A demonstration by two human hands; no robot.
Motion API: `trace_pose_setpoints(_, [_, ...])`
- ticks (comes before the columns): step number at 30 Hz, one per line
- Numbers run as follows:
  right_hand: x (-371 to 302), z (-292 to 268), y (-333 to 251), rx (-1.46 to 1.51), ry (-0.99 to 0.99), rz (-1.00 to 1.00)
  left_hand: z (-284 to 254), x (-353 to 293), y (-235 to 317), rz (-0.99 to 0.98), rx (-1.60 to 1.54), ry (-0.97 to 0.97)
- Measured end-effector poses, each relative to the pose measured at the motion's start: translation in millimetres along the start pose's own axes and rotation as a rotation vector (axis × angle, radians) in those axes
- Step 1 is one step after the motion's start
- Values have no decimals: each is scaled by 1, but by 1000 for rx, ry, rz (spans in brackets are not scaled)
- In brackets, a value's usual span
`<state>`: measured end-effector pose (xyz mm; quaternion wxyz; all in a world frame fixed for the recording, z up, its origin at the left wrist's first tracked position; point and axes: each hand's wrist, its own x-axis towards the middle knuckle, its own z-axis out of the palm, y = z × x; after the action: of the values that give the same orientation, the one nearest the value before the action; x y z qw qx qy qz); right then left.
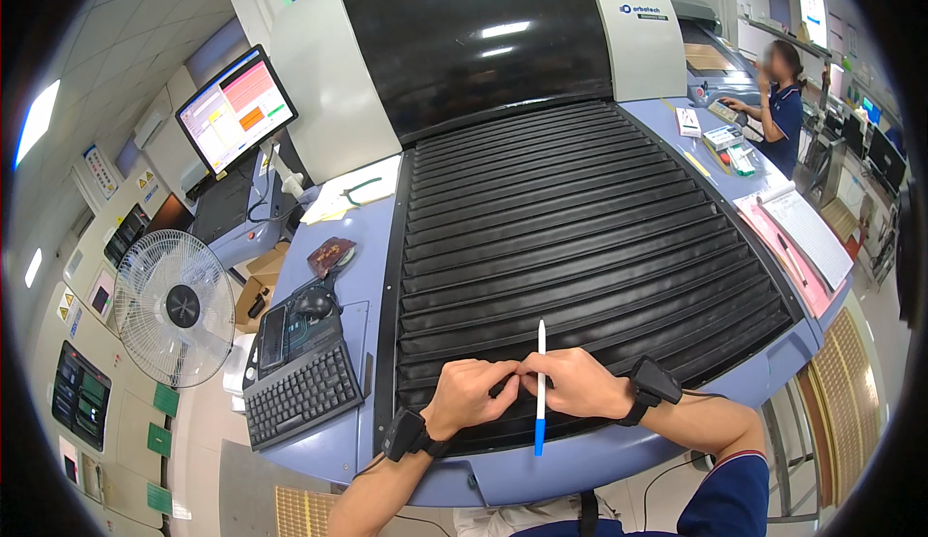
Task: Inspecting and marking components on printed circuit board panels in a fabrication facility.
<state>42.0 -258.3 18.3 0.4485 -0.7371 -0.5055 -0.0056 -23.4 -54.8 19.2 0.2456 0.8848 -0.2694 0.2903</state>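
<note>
Both my hands meet over the front part of the black ribbed cover (561, 237) of a large machine. My right hand (580, 385) is closed, with a slim white pen (540, 411) held upright across its fingers, blue end toward me. Touching its fingertips is my left hand (464, 394), its thumb and forefinger curled into a pinch. Whatever may lie between the fingertips is too small or hidden to make out. Each wrist wears a black strapped device, the left one (404, 435) and the right one (654, 382).
On the left ledge are a keyboard (304, 397), a mouse (314, 302) and green-handled pliers (362, 191). A monitor (237, 112) and a fan (174, 307) stand beyond. Rightward lie a notepad (807, 237) and pink sheets (785, 259). A person (781, 112) works at another machine.
</note>
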Motion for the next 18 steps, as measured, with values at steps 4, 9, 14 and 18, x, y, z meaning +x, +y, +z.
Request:
trace_pose_setpoints(4, [-1,0,1,4,0,8,2,1,-1,7,-11,8])
trace_pose_setpoints(9, [1,2,1,-4,-13,-4,2,-3,-4,5,-1,10])
trace_pose_setpoints(14, [0,2,2,0,2,-23,3,-2,-3,6,-1,26])
trace_pose_setpoints(18, [-1,2,4,6,8,-9,3,0,-2,0,-5,27])
